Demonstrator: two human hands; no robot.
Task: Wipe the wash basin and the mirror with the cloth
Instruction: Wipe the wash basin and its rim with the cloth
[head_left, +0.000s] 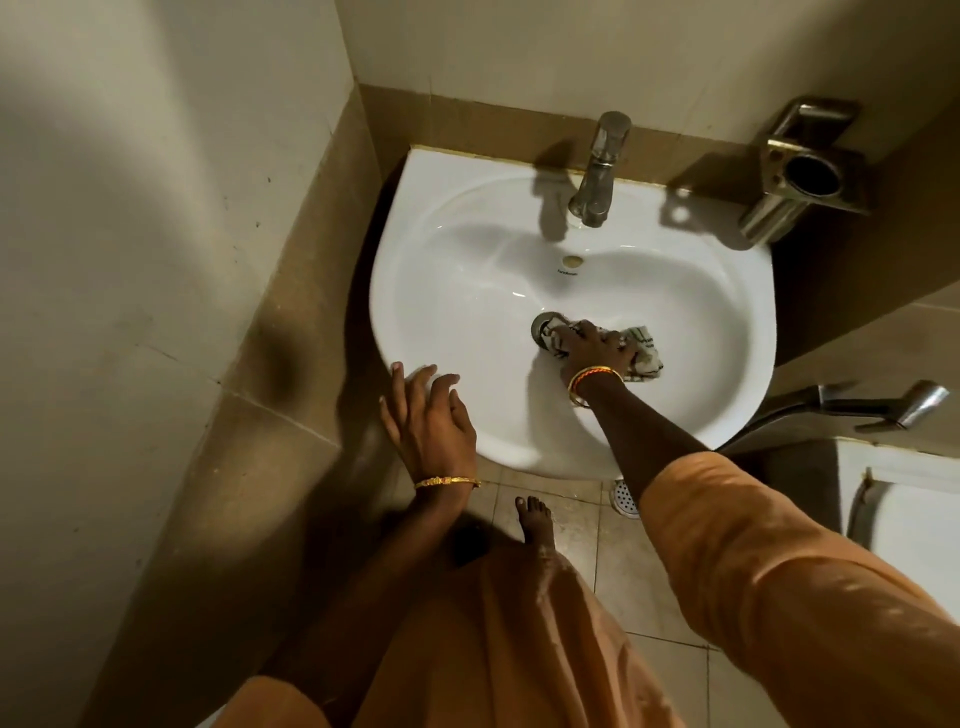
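The white wash basin (457, 270) is fixed to the tiled back wall. My right hand (597, 345) presses a crumpled white cloth with dark stripes (643, 353) onto the bottom of the bowl, right over the metal drain (543, 325), which it partly covers. My left hand (423, 415) rests flat on the basin's front left rim with its fingers spread and nothing in it. The mirror is out of view.
A steel tap (600, 166) stands at the back of the basin. A metal holder (802, 174) is mounted on the wall at the right. A hand spray (904, 402) hangs lower right beside a white fixture (914, 514). A floor drain (623, 496) and my bare foot (535, 522) are below.
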